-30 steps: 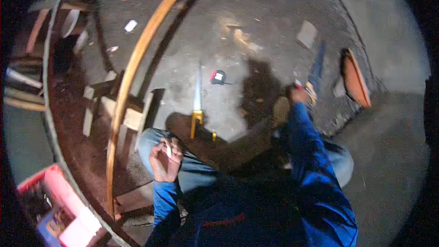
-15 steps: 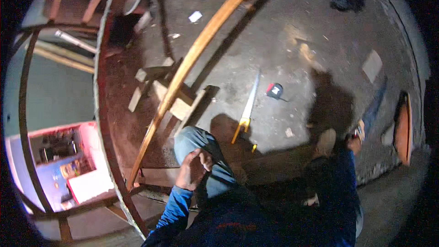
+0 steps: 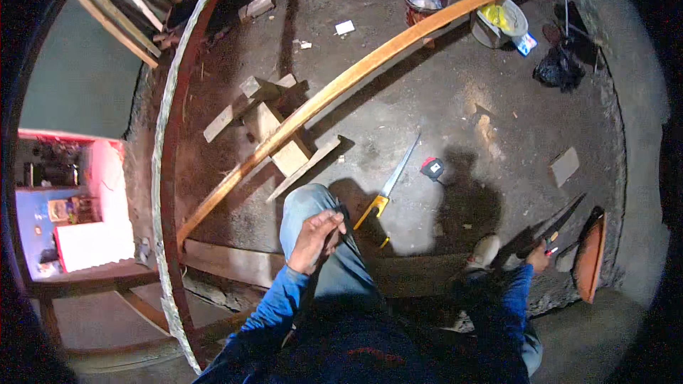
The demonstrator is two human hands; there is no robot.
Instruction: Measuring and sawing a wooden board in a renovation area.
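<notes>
My left hand (image 3: 316, 240) rests by my left knee with its fingers pinched together; whatever may be between them is too small to make out. Low on the right, my right hand (image 3: 538, 259) is closed around the handle of a long-bladed tool (image 3: 562, 217) that looks like a handsaw, its grey blade pointing up and right. Between my hands, a yellow-handled handsaw (image 3: 379, 204) lies on the floor, beside a red and black tape measure (image 3: 432, 168). A long curved wooden plank (image 3: 356, 75) slants across the scene over a wooden block (image 3: 292, 156).
Several wood pieces (image 3: 220, 123) lie around the block. At the back stand a dark bucket (image 3: 421, 13) and a pale bucket (image 3: 491, 34), with a black bag (image 3: 560, 69) farther right. A metal rail (image 3: 162, 171) runs down the left; an orange curved object (image 3: 589, 259) leans at right.
The view has shifted, bringing both buckets and the plank's far end fully into sight. My right hand's tool, blurred before, now shows more clearly. My left hand stays at my knee.
</notes>
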